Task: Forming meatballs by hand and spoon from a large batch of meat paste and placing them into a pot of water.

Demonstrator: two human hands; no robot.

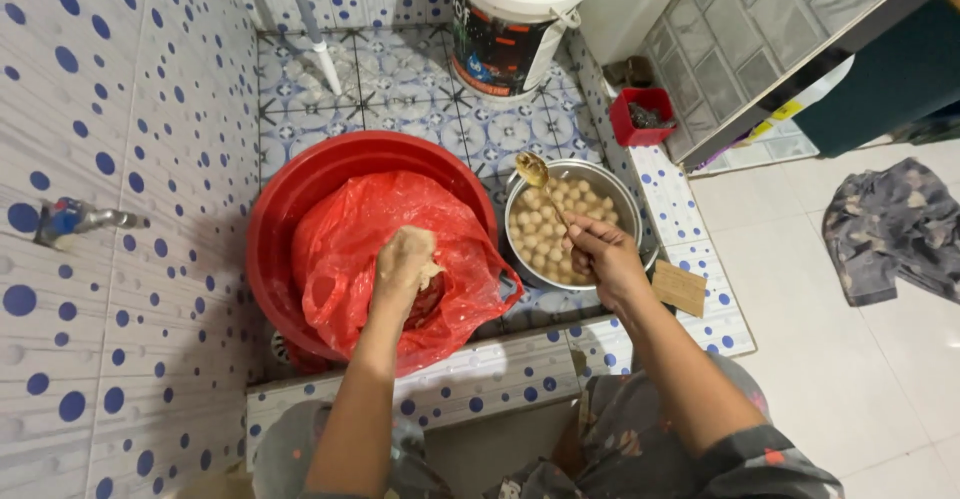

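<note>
On the far left wall a tap (85,219) sticks out, well apart from the work. Next comes the red basin (290,209), lined with a red plastic bag (350,229). The left hand (405,264) hovers over the bag, its grip closed around a lump of pale dough (412,246). To the right, touching the basin, stands the metal pot (625,199), filled with small dough balls (545,229). The right hand (600,257) rests at the near rim of the pot and its grip holds a spoon (540,181). The long axis of the spoon points far and a little left, with the bowl above the far rim. So the dough lies just left of the spoon. A tiled ledge (500,369) closes the near side; a white bucket (515,19) stands far.
</note>
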